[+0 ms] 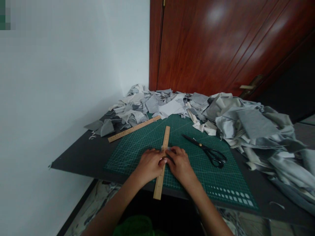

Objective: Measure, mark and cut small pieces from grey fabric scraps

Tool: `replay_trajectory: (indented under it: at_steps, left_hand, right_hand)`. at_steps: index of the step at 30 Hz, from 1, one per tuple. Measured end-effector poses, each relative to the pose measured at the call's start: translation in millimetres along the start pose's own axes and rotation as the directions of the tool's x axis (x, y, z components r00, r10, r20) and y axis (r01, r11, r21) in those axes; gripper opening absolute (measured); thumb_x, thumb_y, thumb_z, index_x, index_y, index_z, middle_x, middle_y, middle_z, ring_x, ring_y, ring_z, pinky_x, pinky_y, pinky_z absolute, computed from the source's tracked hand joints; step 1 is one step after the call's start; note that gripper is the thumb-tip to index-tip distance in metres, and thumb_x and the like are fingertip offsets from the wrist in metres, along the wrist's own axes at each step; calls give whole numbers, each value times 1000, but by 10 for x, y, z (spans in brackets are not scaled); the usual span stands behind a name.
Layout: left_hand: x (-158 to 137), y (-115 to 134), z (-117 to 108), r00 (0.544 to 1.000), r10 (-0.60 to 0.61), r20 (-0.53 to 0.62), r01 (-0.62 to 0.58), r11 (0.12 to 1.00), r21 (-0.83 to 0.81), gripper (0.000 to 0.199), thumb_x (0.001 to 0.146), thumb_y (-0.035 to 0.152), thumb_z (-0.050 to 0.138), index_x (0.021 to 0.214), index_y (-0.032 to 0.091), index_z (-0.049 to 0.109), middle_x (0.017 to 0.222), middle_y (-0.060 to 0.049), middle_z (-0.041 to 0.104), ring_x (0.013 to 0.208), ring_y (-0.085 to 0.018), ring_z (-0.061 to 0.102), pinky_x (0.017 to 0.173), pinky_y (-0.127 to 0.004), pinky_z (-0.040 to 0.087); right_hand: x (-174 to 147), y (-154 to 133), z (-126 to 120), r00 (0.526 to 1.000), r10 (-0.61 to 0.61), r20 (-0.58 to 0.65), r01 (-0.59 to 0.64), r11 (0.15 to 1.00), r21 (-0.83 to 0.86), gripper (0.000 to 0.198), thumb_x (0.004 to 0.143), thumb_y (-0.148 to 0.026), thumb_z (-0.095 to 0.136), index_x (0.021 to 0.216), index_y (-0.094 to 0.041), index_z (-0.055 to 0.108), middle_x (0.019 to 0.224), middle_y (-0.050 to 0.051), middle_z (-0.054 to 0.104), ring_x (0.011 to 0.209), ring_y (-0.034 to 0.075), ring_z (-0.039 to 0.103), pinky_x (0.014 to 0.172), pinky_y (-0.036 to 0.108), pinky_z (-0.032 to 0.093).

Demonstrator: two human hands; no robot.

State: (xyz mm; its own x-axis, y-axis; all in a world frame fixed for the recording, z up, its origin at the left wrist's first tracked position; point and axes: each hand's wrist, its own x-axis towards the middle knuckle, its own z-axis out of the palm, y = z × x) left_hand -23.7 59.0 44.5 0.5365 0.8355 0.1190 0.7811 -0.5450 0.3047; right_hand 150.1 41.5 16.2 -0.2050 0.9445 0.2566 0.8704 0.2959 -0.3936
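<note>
A slim wooden ruler lies flat, its near end jutting beyond the green mat.

One near view from head height, forward and down over the green mat toward the door

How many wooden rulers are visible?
2: one ruler at the left hand and right hand, another ruler across the upper-left edge of the mat. Fabric scraps could hide more.

Left hand and right hand partly hide a wooden ruler, its markings illegibly small; frame edges crop a reddish-brown door and heaped fabric scraps.
</note>
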Motion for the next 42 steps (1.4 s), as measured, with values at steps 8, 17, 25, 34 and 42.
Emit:
replay_trajectory:
  at_steps: [8, 17, 25, 34, 42]
  left_hand:
    - [56, 13, -42, 998, -28, 53, 24, 997, 75, 18, 97, 35, 58, 99, 25, 73, 91, -3, 76, 93, -26, 69, 82, -37, 50]
    - [75, -45, -99, 993, -12, 116, 5, 998, 56, 31, 98, 24, 50, 120, 22, 72, 93, -7, 75, 91, -25, 70, 82, -36, 50]
    - [79, -67, -117, 989, -28, 146, 18, 998, 67, 49, 91, 33, 62, 138, 20, 63, 95, -8, 76, 94, -29, 70, 84, -41, 52]
    - [83, -91, -122, 986, -32, 165, 23, 998, 55, 54, 89, 36, 67, 140, 23, 61, 98, -8, 76, 95, -30, 70, 83, -41, 53]
    - [86, -99, -122, 984, -30, 173, 22, 999, 47, 56, 88, 36, 68, 141, 24, 60, 101, -7, 76, 100, -30, 70, 87, -42, 53]
  right_hand:
    - [-2, 179, -199, 992, -120, 28, 107, 951, 290, 37, 97, -15, 55, 132, -22, 67, 130, 13, 66, 123, 28, 60, 108, 49, 45]
    - [-67, 820, -556, 996, 84, -34, -62, 910, 409, 19, 93, -18, 60, 101, -20, 78, 100, 8, 77, 95, 23, 72, 89, 38, 54]
    - [-93, 766, -581, 988, 49, 146, -103, 915, 389, 20, 90, -13, 66, 102, -22, 79, 97, 4, 73, 88, 19, 68, 81, 33, 52]
    - [-96, 682, -530, 983, 87, 162, -129, 955, 267, 34, 86, -17, 77, 120, -25, 75, 102, 5, 68, 89, 20, 66, 84, 33, 49]
    - [-91, 699, -520, 978, 94, 185, -146, 946, 289, 41, 83, -8, 75, 121, -25, 74, 103, 5, 67, 95, 21, 66, 90, 36, 49]
